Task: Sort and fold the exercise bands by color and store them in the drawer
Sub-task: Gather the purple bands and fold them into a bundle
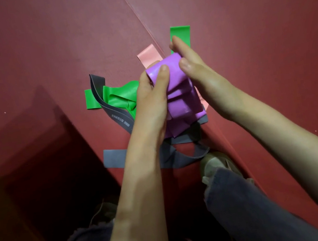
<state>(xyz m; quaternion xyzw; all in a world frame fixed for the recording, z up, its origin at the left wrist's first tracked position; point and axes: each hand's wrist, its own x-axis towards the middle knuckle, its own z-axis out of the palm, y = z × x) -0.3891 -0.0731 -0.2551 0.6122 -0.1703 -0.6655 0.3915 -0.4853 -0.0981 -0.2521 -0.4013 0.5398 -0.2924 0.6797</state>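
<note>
A bunched purple exercise band (179, 96) is held up between both hands above a pile on the red floor. My left hand (151, 100) grips its left side, thumb on the folded top. My right hand (193, 69) pinches the top right edge with thumb and fingers. Below lie a crumpled green band (119, 97), a second green band (180, 32) behind my right hand, a pink band (149, 56), a dark grey band (117, 118) with white lettering, and a blue-grey band (114, 157). No drawer is in view.
Red floor mats (242, 23) meet along a diagonal seam running from top centre to lower right. My legs in blue jeans and my shoes (215, 163) stand just below the pile. A dark shadowed area fills the lower left.
</note>
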